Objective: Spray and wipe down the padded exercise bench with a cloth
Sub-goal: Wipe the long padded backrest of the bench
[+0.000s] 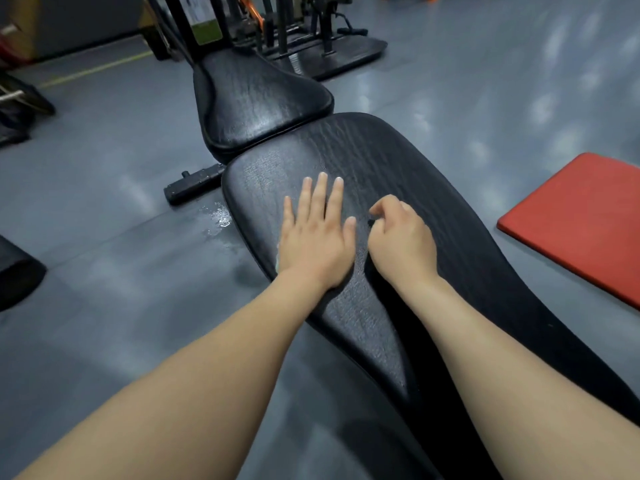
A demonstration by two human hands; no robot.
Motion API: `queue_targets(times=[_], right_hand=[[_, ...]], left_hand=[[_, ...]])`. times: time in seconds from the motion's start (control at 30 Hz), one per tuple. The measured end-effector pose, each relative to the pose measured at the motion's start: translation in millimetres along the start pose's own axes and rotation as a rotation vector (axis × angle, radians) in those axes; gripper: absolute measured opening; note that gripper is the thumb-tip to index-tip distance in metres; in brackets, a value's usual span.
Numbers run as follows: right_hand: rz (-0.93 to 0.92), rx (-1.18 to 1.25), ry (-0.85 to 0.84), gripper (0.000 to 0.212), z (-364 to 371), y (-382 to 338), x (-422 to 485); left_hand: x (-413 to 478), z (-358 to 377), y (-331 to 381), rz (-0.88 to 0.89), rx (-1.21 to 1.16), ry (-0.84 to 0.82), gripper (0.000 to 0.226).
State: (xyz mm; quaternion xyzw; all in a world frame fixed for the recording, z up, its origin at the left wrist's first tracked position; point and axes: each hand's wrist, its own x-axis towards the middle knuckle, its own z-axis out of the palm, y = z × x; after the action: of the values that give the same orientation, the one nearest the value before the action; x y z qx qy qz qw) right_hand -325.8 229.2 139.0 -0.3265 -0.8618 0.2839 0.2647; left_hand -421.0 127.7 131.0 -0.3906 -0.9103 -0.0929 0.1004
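The black padded bench back pad (381, 161) runs from the bottom right toward the centre, with the seat pad (259, 98) beyond it. My left hand (317, 237) lies flat on the back pad with its fingers straight. A sliver of pale cloth (277, 263) shows under the edge of its palm. My right hand (401, 237) rests beside it on the pad with its fingers curled in; nothing shows clearly in its grasp. No spray bottle is in view.
A wet patch (220, 220) shines on the grey floor left of the bench, near a black frame foot (194, 183). A red mat (581, 216) lies on the floor at right. Dark gym machines (294, 26) stand behind the seat.
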Motion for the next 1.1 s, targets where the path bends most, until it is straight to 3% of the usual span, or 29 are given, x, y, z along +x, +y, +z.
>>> queue_targets(times=[0.27, 0.5, 0.67, 0.87, 1.1], right_hand=[[-0.126, -0.193, -0.029, 0.014, 9.3, -6.7, -6.9], [-0.165, -0.169, -0.077, 0.011, 6.7, -16.8, -18.9], [-0.198, -0.171, -0.117, 0.01, 13.0, -27.7, -23.3], [-0.19, -0.283, -0.112, 0.014, 23.9, -26.2, -24.3], [-0.17, -0.349, -0.087, 0.016, 33.3, -33.7, -24.7]], left_hand=[[52.0, -10.9, -31.4, 0.03, 0.017, 0.035, 0.067], [46.0, -31.0, -33.7, 0.058, -0.084, 0.08, 0.057], [37.9, -25.0, -54.3, -0.1, 0.05, 0.047, 0.062], [70.7, -21.6, -59.6, 0.002, 0.157, 0.089, 0.06], [47.7, -33.2, -74.5, -0.005, 0.174, -0.1, 0.062]])
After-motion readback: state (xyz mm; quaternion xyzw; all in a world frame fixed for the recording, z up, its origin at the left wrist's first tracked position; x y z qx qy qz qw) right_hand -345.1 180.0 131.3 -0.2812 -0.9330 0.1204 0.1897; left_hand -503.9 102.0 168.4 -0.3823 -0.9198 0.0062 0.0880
